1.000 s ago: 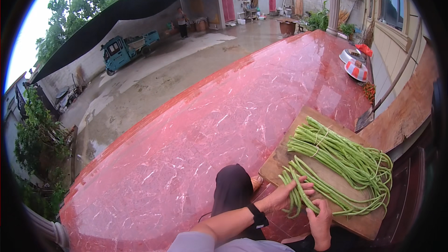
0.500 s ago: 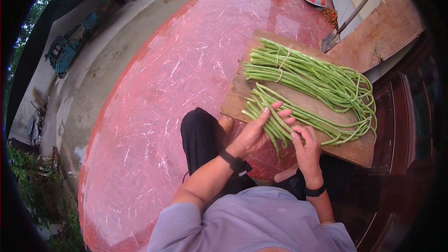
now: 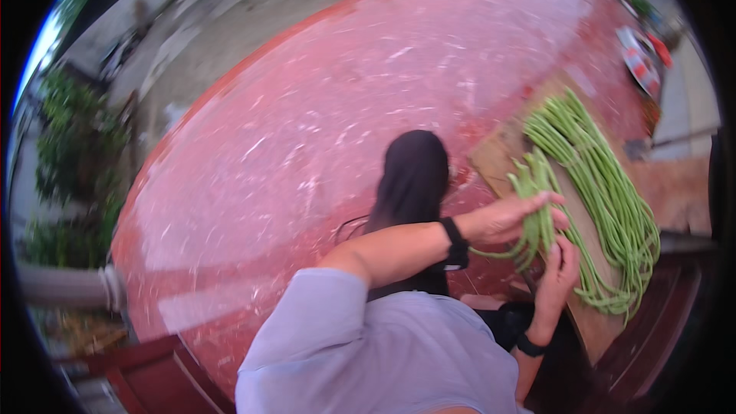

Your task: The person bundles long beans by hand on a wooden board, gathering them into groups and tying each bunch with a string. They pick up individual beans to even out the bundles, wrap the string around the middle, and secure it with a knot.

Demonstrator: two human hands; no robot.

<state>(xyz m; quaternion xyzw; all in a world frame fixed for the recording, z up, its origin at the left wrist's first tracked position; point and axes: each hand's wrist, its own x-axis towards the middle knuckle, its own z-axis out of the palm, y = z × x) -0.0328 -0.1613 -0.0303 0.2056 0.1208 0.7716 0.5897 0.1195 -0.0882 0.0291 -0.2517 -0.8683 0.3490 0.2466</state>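
A loose bunch of green long beans (image 3: 540, 176) lies across my left hand (image 3: 512, 217), with the thumb on one side and the fingers on the other. Just below it, my right hand (image 3: 560, 272) has its fingers bent together at the lower part of the same bunch. Some ends dangle beneath my left wrist. Beyond my hands, more long beans (image 3: 602, 192) lie in a thick pile on a wooden board (image 3: 494, 155), their far ends curling over one another. Motion blur softens the fingertips.
Left of the board spreads a red marbled floor (image 3: 307, 130), with my bent knee (image 3: 418, 169) in front. A red-and-white round object (image 3: 640, 65) stands at the far right. Dark red door panels (image 3: 659, 330) stand at the near right, and leafy plants (image 3: 77, 138) at the left.
The view has swung left, so board and hands sit farther right in it. Both hands still hold the loose long beans, which now stand more upright in the picture.
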